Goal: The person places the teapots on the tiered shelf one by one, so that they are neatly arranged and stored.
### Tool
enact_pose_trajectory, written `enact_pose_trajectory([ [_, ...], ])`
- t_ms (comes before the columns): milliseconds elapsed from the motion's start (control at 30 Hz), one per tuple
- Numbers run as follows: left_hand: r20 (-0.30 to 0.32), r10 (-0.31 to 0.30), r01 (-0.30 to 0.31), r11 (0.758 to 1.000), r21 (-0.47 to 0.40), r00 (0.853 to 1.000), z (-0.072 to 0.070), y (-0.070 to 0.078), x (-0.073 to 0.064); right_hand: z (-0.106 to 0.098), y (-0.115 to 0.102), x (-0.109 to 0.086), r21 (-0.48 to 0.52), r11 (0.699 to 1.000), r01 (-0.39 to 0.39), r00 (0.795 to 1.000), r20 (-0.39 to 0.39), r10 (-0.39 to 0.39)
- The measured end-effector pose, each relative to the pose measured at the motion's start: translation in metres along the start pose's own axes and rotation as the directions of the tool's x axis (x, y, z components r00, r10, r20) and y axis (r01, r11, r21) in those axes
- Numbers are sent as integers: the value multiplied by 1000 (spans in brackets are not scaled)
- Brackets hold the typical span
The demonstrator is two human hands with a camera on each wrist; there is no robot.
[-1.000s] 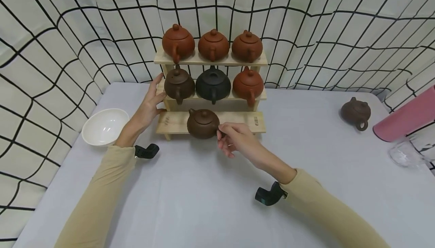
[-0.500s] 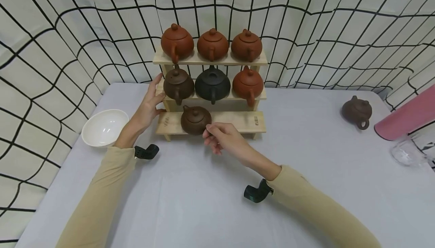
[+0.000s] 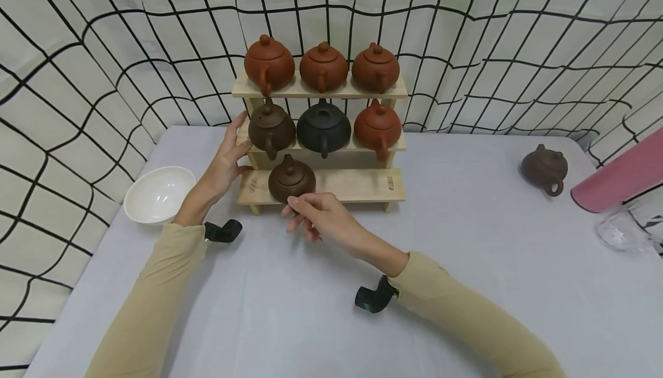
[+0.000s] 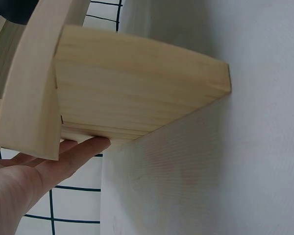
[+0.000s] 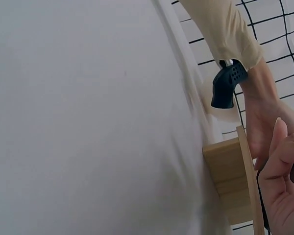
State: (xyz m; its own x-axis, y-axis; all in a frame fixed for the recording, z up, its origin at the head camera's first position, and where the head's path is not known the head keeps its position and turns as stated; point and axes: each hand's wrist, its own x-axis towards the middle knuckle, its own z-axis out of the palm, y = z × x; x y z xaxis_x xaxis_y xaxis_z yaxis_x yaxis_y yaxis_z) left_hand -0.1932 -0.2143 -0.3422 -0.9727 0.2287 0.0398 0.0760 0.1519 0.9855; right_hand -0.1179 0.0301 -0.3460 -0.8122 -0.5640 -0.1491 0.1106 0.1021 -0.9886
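Note:
A dark brown teapot (image 3: 292, 179) is at the left part of the lowest shelf, its spout pointing toward the back. My right hand (image 3: 328, 220) pinches it at the handle, which the fingers hide. In the right wrist view, curled fingers (image 5: 281, 169) show a bit of the dark teapot at the frame edge. Whether its base fully touches the shelf I cannot tell. My left hand (image 3: 223, 162) rests with extended fingers against the left side of the three-tier wooden stand (image 3: 357, 185); in the left wrist view a finger (image 4: 85, 152) touches the wood.
Three reddish teapots (image 3: 323, 67) line the top tier. On the middle tier stand a brown teapot (image 3: 271, 128), a black one (image 3: 323, 128) and a reddish one (image 3: 378, 125). A white bowl (image 3: 159, 194) lies left; another brown teapot (image 3: 544, 170), a pink cylinder (image 3: 616, 179) and clear glassware (image 3: 621, 231) stand right.
My right hand has moved the brown teapot leftward along the lowest shelf and turned it, so its spout now points to the back. The left hand stays in place.

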Motion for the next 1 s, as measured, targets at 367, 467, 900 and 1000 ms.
enact_pose_trajectory([
  [367,-5,5,-5,1000,8,1000,0,-1,1,12,2,9,59,998,15,999,37,-17],
  [467,-7,6,-6,1000,16,1000,-1,-2,1,13,2,11,71,997,21,999,39,-23],
  [900,-1,3,-3,1000,-14,1000,0,-3,1,2,1,-3,97,995,27,1000,6,-28],
  [1000,6,6,-6,1000,-12,1000,0,-3,1,-9,0,-15,56,997,44,999,8,-45],
])
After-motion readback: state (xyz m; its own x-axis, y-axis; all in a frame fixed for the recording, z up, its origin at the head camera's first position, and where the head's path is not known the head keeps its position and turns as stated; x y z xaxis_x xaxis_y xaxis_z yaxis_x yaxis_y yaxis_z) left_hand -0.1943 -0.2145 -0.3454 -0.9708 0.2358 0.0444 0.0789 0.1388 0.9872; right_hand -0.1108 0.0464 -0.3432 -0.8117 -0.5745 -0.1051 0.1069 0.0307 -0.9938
